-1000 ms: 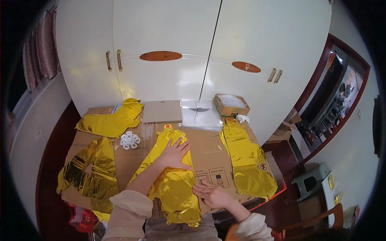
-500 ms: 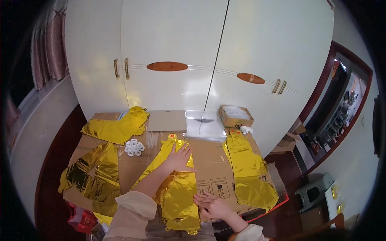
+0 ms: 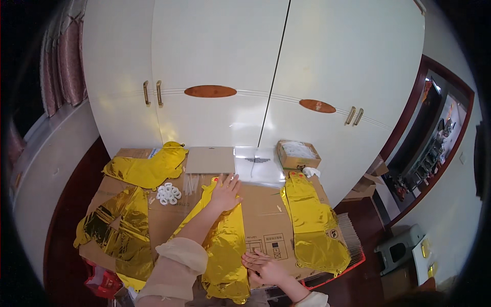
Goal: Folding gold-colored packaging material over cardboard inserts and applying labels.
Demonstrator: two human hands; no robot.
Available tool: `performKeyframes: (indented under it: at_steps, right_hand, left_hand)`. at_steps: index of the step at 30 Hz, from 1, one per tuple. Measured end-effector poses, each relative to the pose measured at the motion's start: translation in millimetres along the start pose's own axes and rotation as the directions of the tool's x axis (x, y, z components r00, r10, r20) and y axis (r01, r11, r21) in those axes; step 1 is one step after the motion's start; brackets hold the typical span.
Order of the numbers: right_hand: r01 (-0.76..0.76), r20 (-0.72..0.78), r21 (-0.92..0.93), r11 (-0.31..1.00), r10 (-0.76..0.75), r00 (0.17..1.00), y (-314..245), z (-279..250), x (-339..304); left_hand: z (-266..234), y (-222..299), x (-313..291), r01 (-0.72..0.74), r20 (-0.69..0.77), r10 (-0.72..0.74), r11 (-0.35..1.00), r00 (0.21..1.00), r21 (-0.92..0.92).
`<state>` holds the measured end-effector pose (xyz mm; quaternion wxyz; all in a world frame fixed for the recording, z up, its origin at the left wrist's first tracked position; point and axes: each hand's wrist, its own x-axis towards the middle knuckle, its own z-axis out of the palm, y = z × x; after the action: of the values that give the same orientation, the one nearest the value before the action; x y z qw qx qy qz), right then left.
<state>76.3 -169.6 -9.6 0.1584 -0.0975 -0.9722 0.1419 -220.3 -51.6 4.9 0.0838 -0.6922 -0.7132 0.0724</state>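
Note:
A flat gold foil balloon [image 3: 226, 250] lies lengthwise in front of me on the cardboard-covered table. My left hand [image 3: 224, 194] rests palm down on its far end, fingers stretched forward. My right hand [image 3: 265, 268] lies on the cardboard, its fingertips at the balloon's right edge near the close end. Both hands are open and grip nothing. On the right is another flat gold foil balloon [image 3: 314, 230]. A gold foil balloon [image 3: 134, 215] with a hole in it lies at the left, and a curved gold one [image 3: 148, 171] is behind it.
White rings [image 3: 169, 194] sit in a cluster left of centre, beside pale strips [image 3: 191, 184]. Along the back are a grey-brown board [image 3: 209, 161], clear plastic bags [image 3: 261, 176] and a small carton [image 3: 299, 162] with white contents. A white cabinet [image 3: 204, 46] stands behind; a grey stool [image 3: 400, 250] is at right.
My left hand has slid forward to the balloon's far end, its fingers now over the tip. My right hand stays by the right edge. The view has shifted slightly.

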Motion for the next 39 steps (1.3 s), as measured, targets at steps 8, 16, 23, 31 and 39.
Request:
performKeyframes:
  at_steps: [8, 16, 23, 31, 39]
  right_hand:
    - [-0.006, -0.021, 0.012, 1.000, 0.006, 1.000, -1, 3, -2]
    - [-0.039, -0.015, -0.040, 0.998, 0.039, 0.999, -1, 8, -7]
    - [-0.005, -0.045, -0.014, 1.000, 0.004, 0.999, -2, 7, -4]
    - [0.004, -0.026, -0.056, 0.998, -0.005, 1.000, 0, 3, -3]
    - [-0.022, -0.010, -0.003, 1.000, 0.022, 1.000, -1, 1, -1]
  left_hand:
    - [-5, 14, -6, 0.079, -0.219, -0.028, 0.971, 0.975, 0.227]
    - [-22, 27, -103, -0.326, -0.090, 0.314, 0.913, 0.945, -0.246]
    - [-27, 30, -138, -0.276, -0.027, 0.275, 0.948, 0.961, -0.159]
    - [-3, 39, -116, -0.300, -0.136, 0.274, 0.923, 0.952, -0.242]
    - [1, 20, -60, -0.216, -0.014, 0.217, 0.960, 0.976, -0.176]
